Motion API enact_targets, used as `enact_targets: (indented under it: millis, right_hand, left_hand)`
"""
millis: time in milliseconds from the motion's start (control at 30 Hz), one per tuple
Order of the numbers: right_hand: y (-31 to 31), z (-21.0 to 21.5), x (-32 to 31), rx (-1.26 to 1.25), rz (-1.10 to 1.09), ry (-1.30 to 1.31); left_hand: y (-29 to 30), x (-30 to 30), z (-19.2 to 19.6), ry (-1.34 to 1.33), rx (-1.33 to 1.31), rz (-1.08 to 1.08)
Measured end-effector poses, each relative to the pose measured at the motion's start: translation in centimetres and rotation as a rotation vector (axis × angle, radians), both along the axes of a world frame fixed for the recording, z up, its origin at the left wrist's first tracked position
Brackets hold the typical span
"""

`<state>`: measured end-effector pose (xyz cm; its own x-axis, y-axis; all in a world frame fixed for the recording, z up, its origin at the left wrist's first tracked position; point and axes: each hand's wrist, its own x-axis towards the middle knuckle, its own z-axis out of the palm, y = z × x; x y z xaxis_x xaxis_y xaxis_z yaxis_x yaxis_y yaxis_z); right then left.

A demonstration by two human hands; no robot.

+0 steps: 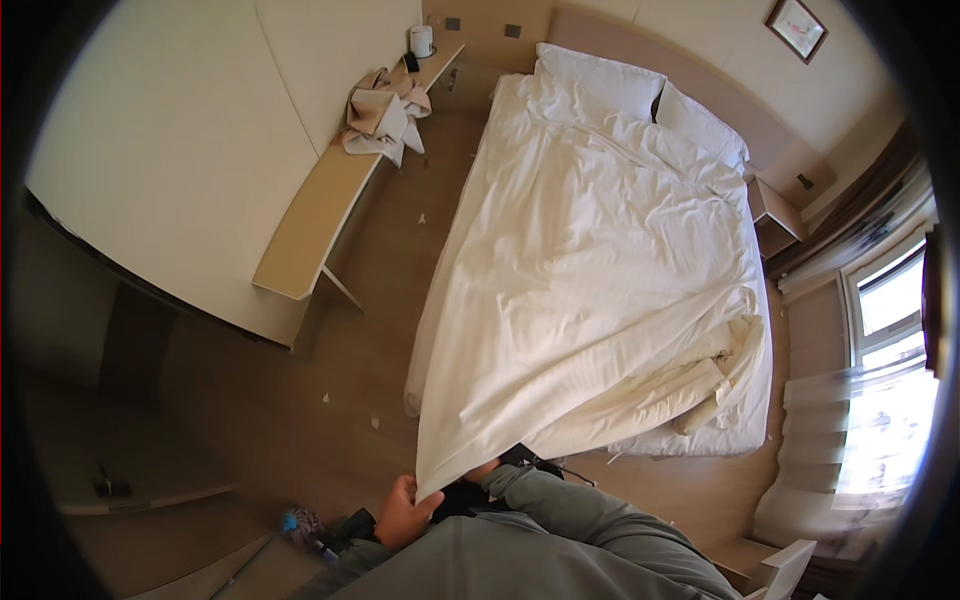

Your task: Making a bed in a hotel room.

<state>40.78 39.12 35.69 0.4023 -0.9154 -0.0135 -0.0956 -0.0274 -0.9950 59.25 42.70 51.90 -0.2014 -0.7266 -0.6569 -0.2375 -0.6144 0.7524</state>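
A large white sheet (590, 270) is spread over the bed (700, 440) and lifts off its near end into a bunched corner. My left hand (403, 512) grips that corner just in front of my chest, fingers closed on the cloth. My right hand (486, 468) is tucked under the sheet's lower edge to the right. Only a sliver of it shows, and its grey-green sleeve (545, 492) leads up to it. Its fingers are hidden. Folded cream bedding (700, 385) lies bunched on the bed's near right corner.
Two white pillows (610, 80) lean on the headboard. A long wall shelf (320, 215) on the left carries crumpled beige linen (385, 115) and a white kettle (421, 40). Paper scraps dot the wooden floor (370, 300). A nightstand (775, 210), a window (890, 330) and a white chair (790, 562) stand on the right.
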Motion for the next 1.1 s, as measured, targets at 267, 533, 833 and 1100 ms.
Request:
enact_targets:
  millis: [267, 533, 833, 1100]
  right_hand:
    - [0.8, 2.9, 0.9, -0.115, -0.148, 0.165]
    - [-0.8, 5.1, -2.3, -0.435, -0.116, 0.481]
    - [-4.5, 10.5, -5.1, -0.288, -0.446, 0.300]
    - [-6.2, 14.9, -6.2, -0.092, -0.555, 0.222]
  left_hand:
    - [-0.5, -0.6, 6.6, 0.310, -0.074, -0.079]
    - [-1.4, -1.2, 4.2, 0.106, -0.311, 0.388]
    - [-8.5, 2.9, 4.7, -0.379, -0.577, -0.248]
    - [-10.7, 2.2, 2.6, -0.171, -0.542, 0.282]
